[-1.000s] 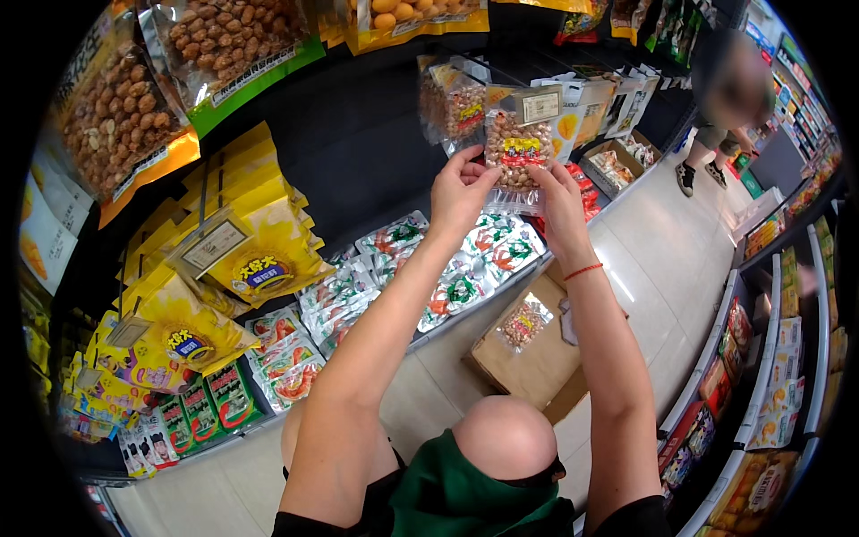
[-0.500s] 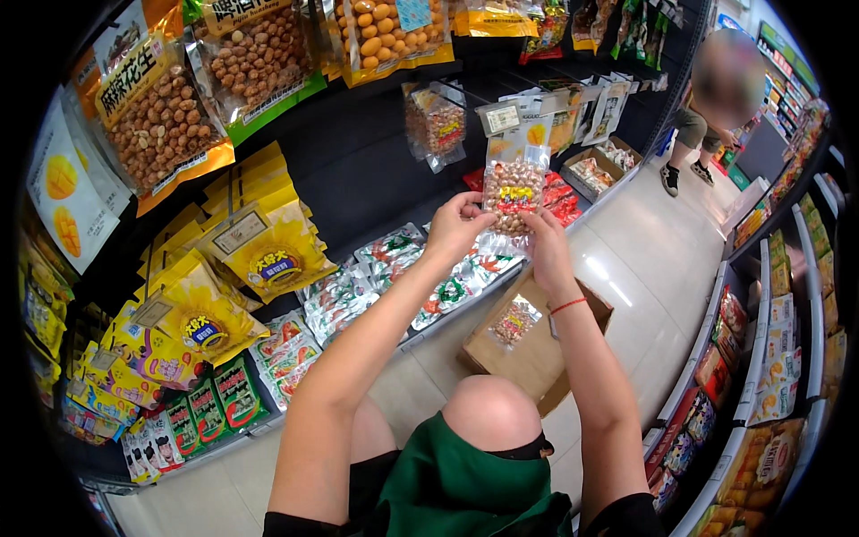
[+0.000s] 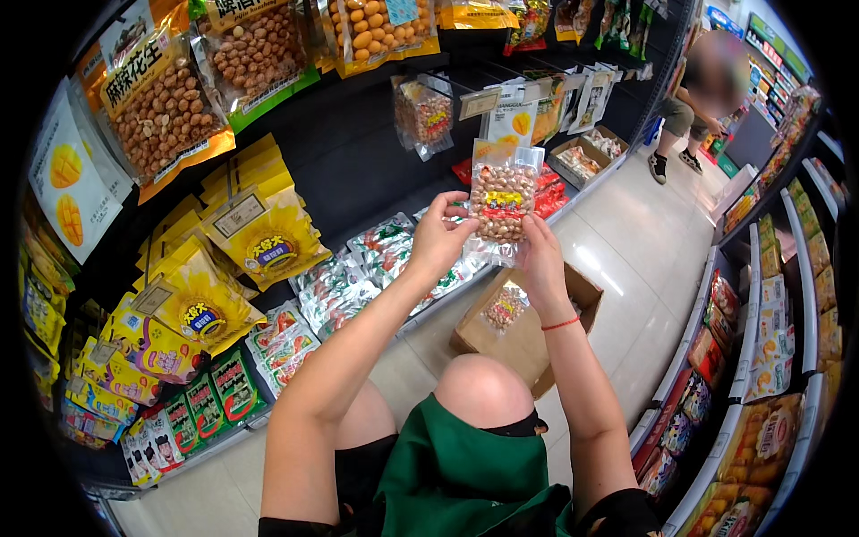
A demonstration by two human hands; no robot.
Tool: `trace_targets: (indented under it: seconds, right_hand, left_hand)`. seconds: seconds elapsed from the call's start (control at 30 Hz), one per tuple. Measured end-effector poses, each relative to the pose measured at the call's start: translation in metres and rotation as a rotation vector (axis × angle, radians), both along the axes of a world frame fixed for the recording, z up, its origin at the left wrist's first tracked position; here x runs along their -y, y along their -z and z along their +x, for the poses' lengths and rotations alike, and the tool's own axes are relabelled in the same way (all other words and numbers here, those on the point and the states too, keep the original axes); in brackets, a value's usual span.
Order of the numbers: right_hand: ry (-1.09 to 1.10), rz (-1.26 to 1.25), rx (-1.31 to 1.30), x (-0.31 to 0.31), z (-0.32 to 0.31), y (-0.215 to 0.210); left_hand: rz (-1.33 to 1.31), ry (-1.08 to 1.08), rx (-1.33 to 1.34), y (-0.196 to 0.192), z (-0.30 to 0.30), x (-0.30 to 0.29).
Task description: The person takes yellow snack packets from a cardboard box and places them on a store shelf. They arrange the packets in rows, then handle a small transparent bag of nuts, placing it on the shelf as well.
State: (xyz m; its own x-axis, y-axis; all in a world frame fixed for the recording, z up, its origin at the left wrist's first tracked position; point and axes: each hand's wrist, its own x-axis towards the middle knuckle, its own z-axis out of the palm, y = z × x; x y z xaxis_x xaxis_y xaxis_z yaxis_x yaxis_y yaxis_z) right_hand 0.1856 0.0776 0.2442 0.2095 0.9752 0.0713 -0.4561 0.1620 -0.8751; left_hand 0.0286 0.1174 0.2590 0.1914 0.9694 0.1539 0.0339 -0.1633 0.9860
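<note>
A clear bag of peanuts point(image 3: 501, 183) with a yellow and red label is held upright in front of me, its printed face toward me. My left hand point(image 3: 438, 237) pinches its left edge between thumb and fingers. On the lower right edge, my right hand point(image 3: 542, 255) grips with the thumb in front; its other fingers are partly hidden. Similar peanut bags point(image 3: 422, 115) hang from a hook just left of it. Below my hands stands an open cardboard box point(image 3: 470, 336) on the floor, with another peanut bag point(image 3: 506, 307) lying on its flap.
Yellow snack bags point(image 3: 268, 234) hang at left, above silvery packets point(image 3: 335, 286) along the bottom shelf. Large nut bags point(image 3: 165, 103) hang overhead. Mango pouches point(image 3: 512, 116) hang behind the held bag. Stocked shelves point(image 3: 761, 331) line the right side. A person point(image 3: 693, 116) sits farther down the aisle.
Both hands have brought the peanut bag slightly left and nearer, and it looks larger and less tilted. The view has shifted a little. Both hands keep their hold.
</note>
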Motion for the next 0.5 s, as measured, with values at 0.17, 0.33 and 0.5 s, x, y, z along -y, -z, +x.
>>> trace_targets:
  seconds: [0.17,0.33,0.5]
  right_hand:
    - [0.026,-0.015,0.057,0.015,-0.014,-0.017]
    - [0.049,0.023,0.099,0.018,-0.023,-0.021]
    - [0.044,0.078,0.130,0.014,-0.028,-0.016]
  left_hand:
    - [0.125,-0.068,-0.028,0.007,-0.003,0.000]
    - [0.291,-0.159,-0.126,0.011,-0.003,0.004]
    - [0.270,-0.098,-0.117,0.001,0.000,0.013]
